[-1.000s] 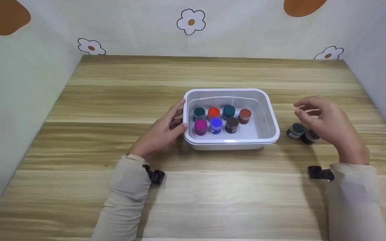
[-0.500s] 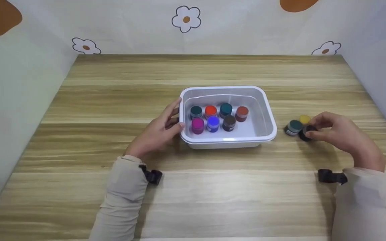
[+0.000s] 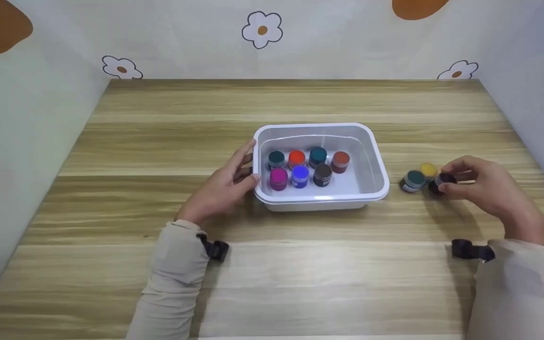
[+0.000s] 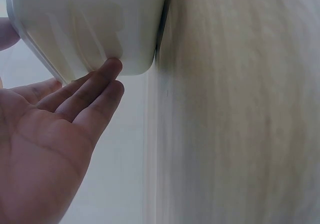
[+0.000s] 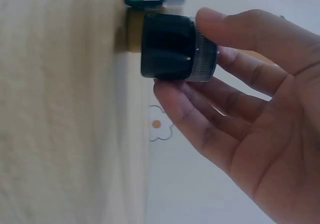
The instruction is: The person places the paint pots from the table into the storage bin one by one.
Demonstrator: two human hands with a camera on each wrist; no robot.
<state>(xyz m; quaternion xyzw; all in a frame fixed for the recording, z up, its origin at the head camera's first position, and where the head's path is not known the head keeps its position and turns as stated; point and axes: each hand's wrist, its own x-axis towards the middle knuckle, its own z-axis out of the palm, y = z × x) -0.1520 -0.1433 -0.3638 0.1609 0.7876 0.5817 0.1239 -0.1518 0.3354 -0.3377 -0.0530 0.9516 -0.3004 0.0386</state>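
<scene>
In the head view my right hand (image 3: 494, 191) pinches a dark paint jar (image 3: 441, 184) between thumb and fingers. The right wrist view shows that jar (image 5: 170, 47) near its ribbed lid, thumb on one side and fingers on the other, close over the table. Beside it stand a dark green paint jar (image 3: 413, 181) and a yellow one (image 3: 428, 170). My left hand (image 3: 220, 189) rests against the left side of a white plastic tub (image 3: 321, 197), thumb at the rim. Nearly straight fingers (image 4: 95, 92) touch its outer wall in the left wrist view.
Inside the tub, several paint jars stand in two rows towards the left, among them an orange-red one (image 3: 296, 159), a magenta one (image 3: 278, 178) and a blue one (image 3: 300, 175). The wood-grain table (image 3: 328, 283) meets a flower-printed backdrop (image 3: 182, 42) behind.
My right hand has come down to the dark jar, gripped it and drawn it slightly right of the green and yellow jars. The left hand stays at the tub.
</scene>
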